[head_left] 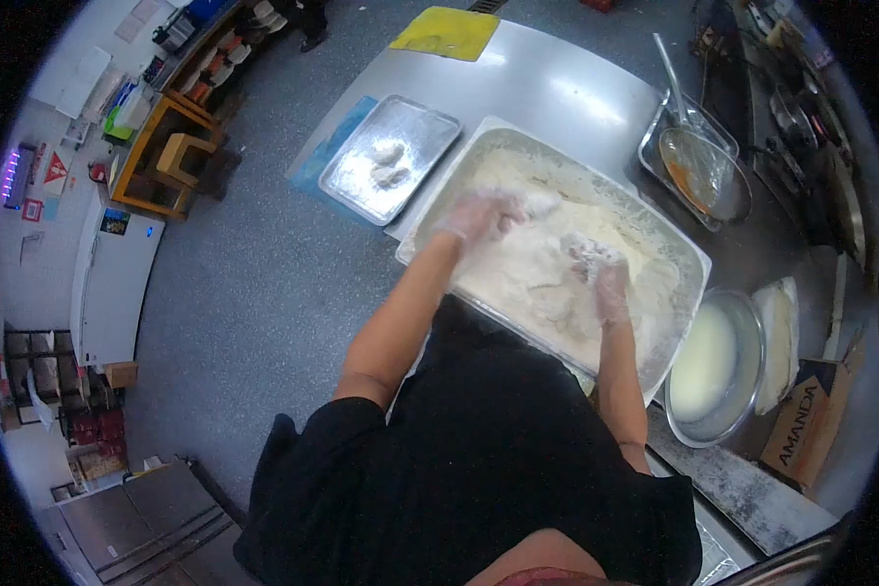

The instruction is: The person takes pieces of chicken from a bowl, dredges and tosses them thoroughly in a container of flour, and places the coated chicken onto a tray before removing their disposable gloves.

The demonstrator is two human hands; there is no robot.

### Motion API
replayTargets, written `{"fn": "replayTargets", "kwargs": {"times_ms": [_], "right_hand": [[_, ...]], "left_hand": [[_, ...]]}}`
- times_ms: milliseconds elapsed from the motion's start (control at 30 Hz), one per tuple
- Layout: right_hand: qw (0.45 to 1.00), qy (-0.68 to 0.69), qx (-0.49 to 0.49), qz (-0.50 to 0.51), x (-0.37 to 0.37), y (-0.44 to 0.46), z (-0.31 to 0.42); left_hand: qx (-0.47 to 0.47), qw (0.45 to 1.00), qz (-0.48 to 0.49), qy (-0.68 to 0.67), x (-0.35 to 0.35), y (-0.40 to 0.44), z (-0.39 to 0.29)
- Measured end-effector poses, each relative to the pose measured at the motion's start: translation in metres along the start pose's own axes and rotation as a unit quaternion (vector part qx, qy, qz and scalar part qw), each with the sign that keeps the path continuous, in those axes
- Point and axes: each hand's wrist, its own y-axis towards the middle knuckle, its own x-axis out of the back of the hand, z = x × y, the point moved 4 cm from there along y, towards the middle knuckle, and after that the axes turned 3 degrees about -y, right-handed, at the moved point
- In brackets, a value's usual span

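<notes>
Both my hands wear clear gloves dusted with flour and are inside a large rectangular tub (pixel 695 256) of white flour (pixel 527 259). My left hand (pixel 483 213) is near the tub's upper left part, beside a flour-coated lump (pixel 535 202). Motion blurs its fingers, so I cannot make out whether it grips the lump. On the right side of the flour, my right hand (pixel 604 272) has its fingers apart and thickly coated, with nothing visible held in them.
Left of the tub, a metal tray (pixel 415 137) carries floured pieces (pixel 391 166). A bowl of pale liquid (pixel 705 366) stands at the right, near a cardboard box (pixel 806 430). Beyond are a strainer (pixel 698 171) over a pan and a yellow board (pixel 444 34).
</notes>
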Motion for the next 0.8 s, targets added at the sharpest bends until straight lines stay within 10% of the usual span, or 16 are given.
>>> {"fn": "replayTargets", "kwargs": {"times_ms": [33,67,100,200,333,400,467,533,600,633,667,733,800], "right_hand": [[1.0,-0.002,-0.003,0.001,0.01,0.006,-0.007],[0.944,-0.298,0.139,0.017,0.02,0.014,-0.007],[0.783,-0.562,0.265,0.03,0.021,0.015,-0.009],[0.727,-0.678,0.075,-0.074,0.033,0.015,-0.012],[0.802,-0.591,0.038,-0.08,-0.003,0.009,0.037],[0.6,-0.794,0.038,-0.087,0.001,0.015,0.034],[0.622,-0.774,0.058,-0.1,-0.015,0.013,0.051],[0.641,-0.755,0.081,-0.11,-0.028,0.015,0.063],[0.529,-0.825,0.092,-0.176,-0.043,0.017,0.076],[0.526,-0.828,0.089,-0.172,-0.052,0.017,0.081],[0.649,-0.739,0.079,-0.16,-0.084,0.015,0.106],[0.757,-0.634,0.067,-0.146,-0.143,0.017,0.143],[0.807,-0.578,0.105,-0.058,-0.2,0.026,0.16]], "left_hand": [[-0.042,0.999,-0.011,0.009,0.02,-0.002,-0.016],[-0.072,0.997,-0.041,0.01,0.039,-0.007,-0.033],[-0.1,0.993,-0.069,0.012,0.06,-0.01,-0.045],[-0.098,0.956,-0.143,0.238,0.126,-0.001,-0.066],[-0.045,0.987,-0.146,0.046,0.207,0.043,-0.044],[0.012,0.992,-0.104,0.077,0.234,0.056,-0.038],[-0.072,0.979,-0.062,0.183,0.281,0.096,-0.005],[-0.257,0.772,-0.275,0.512,0.318,0.108,-0.001],[-0.258,0.743,-0.225,0.575,0.337,0.11,0.007],[-0.258,0.703,-0.174,0.64,0.343,0.109,0.014],[-0.255,0.706,-0.173,0.638,0.344,0.101,0.012],[-0.14,0.901,-0.179,0.369,0.35,0.084,0.006],[-0.138,0.926,-0.2,0.289,0.361,0.09,0.02]]}}
